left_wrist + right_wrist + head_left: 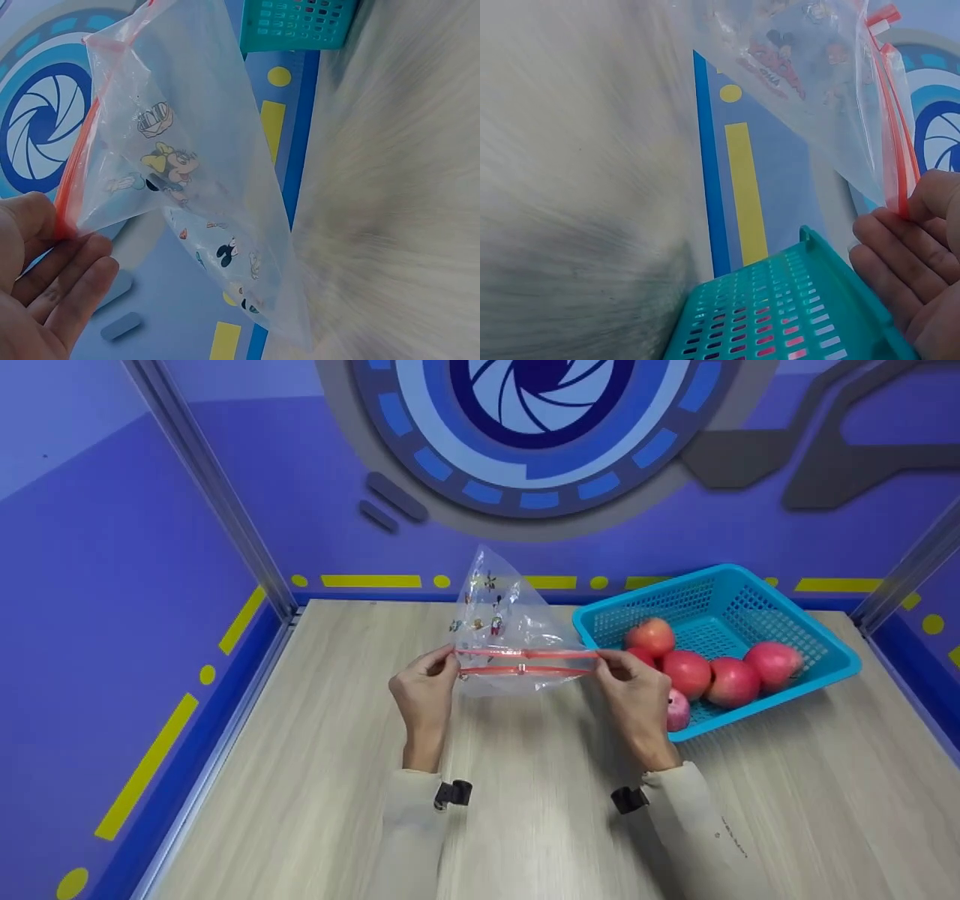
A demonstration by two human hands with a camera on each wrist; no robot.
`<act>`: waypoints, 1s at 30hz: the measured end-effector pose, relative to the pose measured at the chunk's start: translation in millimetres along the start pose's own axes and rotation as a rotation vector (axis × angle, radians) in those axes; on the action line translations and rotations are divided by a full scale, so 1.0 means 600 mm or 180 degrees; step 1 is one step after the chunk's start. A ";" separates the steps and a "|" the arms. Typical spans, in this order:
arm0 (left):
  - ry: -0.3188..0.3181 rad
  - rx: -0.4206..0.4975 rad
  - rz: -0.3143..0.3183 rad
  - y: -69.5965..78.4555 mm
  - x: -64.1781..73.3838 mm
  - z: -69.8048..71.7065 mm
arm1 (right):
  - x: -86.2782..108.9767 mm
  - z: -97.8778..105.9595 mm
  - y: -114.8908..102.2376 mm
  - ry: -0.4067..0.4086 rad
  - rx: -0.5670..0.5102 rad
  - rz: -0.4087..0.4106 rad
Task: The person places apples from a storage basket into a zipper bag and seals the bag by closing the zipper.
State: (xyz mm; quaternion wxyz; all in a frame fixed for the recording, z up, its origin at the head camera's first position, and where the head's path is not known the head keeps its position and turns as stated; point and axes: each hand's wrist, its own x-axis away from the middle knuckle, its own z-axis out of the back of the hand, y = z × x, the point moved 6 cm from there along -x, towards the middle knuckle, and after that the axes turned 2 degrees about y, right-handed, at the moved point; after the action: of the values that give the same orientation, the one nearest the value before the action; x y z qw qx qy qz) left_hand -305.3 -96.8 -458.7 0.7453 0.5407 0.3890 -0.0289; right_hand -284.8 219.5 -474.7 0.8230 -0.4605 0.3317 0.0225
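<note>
A clear zip bag (510, 615) with small cartoon prints and red zip strips hangs between both hands, its mouth toward the person. My left hand (429, 694) pinches the left end of the red strip between thumb and forefinger; in the left wrist view the bag's printed side (176, 165) spreads beyond the fingers. At the other end, my right hand (632, 694) pinches the strip's right corner, and the right wrist view has the red strip (896, 112) running up from those fingertips. The two strips stand slightly apart along the mouth. No contents show inside the bag.
A turquoise perforated basket (795, 622) stands on the wooden table (315, 780) just right of the right hand. Several red fruits, such as one in front (733, 682), lie in it. Blue printed panels (247, 450) wall the table at the back and sides.
</note>
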 end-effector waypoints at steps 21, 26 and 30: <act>-0.0316 0.0857 0.0846 -0.014 0.022 -0.024 | 0.010 -0.035 -0.021 -0.0156 -0.0195 0.0168; -0.0302 0.0987 0.0967 -0.024 0.030 -0.033 | 0.011 -0.044 -0.021 -0.0298 -0.0219 0.0081; -0.0316 0.1196 0.1155 -0.030 0.038 -0.042 | 0.014 -0.046 -0.016 -0.0385 -0.0180 0.0033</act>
State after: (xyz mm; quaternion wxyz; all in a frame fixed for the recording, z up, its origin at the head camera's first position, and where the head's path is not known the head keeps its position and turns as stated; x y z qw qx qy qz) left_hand -311.3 -74.9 -489.3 0.6430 0.7284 0.2364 0.0070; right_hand -289.8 190.6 -482.2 0.8281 -0.4797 0.2830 0.0639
